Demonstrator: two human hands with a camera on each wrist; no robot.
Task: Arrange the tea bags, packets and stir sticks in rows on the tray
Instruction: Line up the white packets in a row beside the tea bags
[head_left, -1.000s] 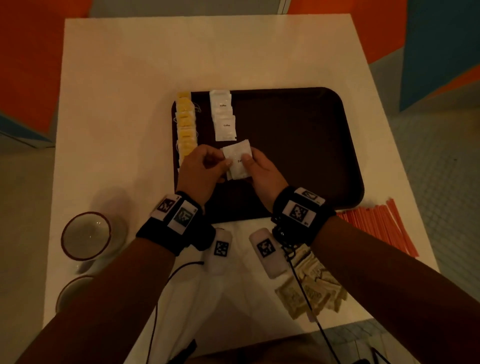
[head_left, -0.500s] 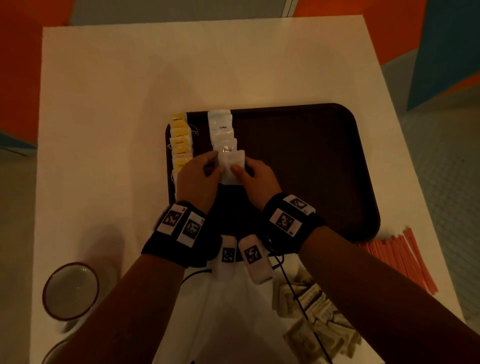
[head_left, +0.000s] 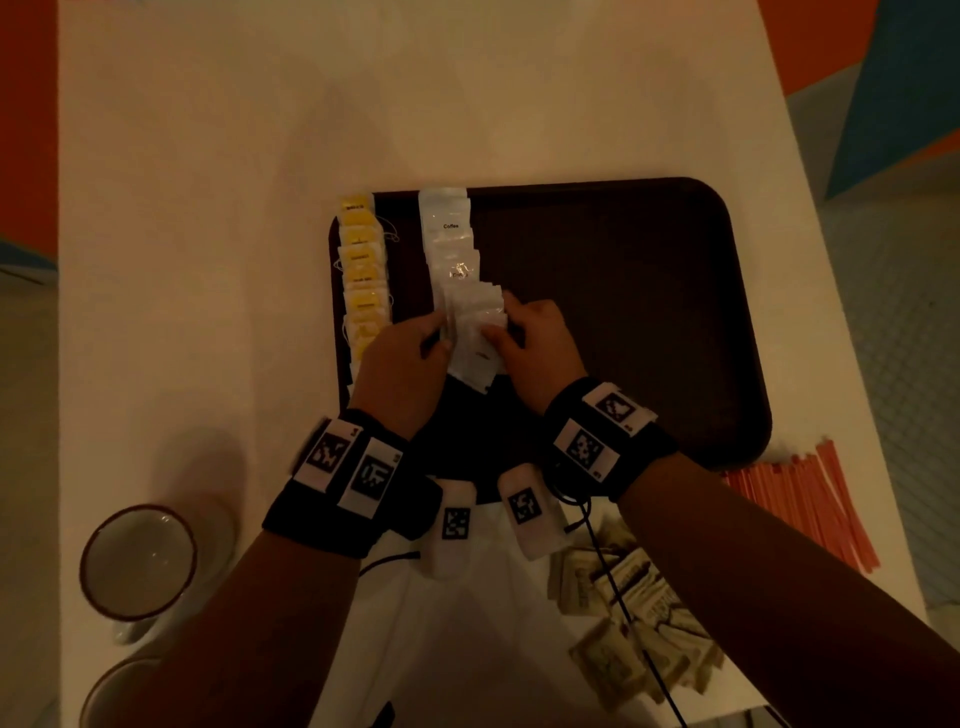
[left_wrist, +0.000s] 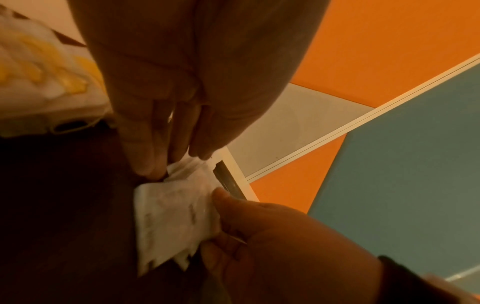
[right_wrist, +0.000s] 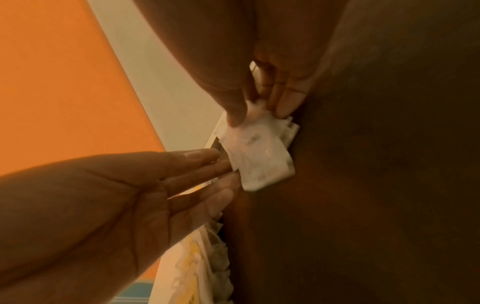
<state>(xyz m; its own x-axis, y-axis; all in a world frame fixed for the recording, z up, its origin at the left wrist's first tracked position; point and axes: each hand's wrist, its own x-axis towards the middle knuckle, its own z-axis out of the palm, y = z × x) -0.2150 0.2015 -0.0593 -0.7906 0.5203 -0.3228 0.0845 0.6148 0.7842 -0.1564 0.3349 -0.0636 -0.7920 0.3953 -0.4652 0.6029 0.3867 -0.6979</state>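
Observation:
A dark brown tray (head_left: 623, 312) holds a column of yellow tea bags (head_left: 363, 270) along its left edge and a column of white coffee packets (head_left: 449, 234) beside it. At the near end of that column lies a small overlapping stack of white packets (head_left: 475, 338), down on the tray. My right hand (head_left: 501, 332) pinches the stack (right_wrist: 257, 156) between thumb and fingers at its right side. My left hand (head_left: 439, 338) touches the stack's left edge (left_wrist: 171, 216) with straight fingers (right_wrist: 207, 164). The tea bags (left_wrist: 39, 72) lie just left of my left hand.
Orange stir sticks (head_left: 800, 504) lie on the white table right of the tray's near corner. A heap of brown packets (head_left: 634, 623) sits near the front edge. Two cups (head_left: 137, 561) stand at the front left. The tray's right half is bare.
Both hands carried the white packets from above the tray's near part away from me and set them against the near end of the coffee column. The left hand's fingers have straightened.

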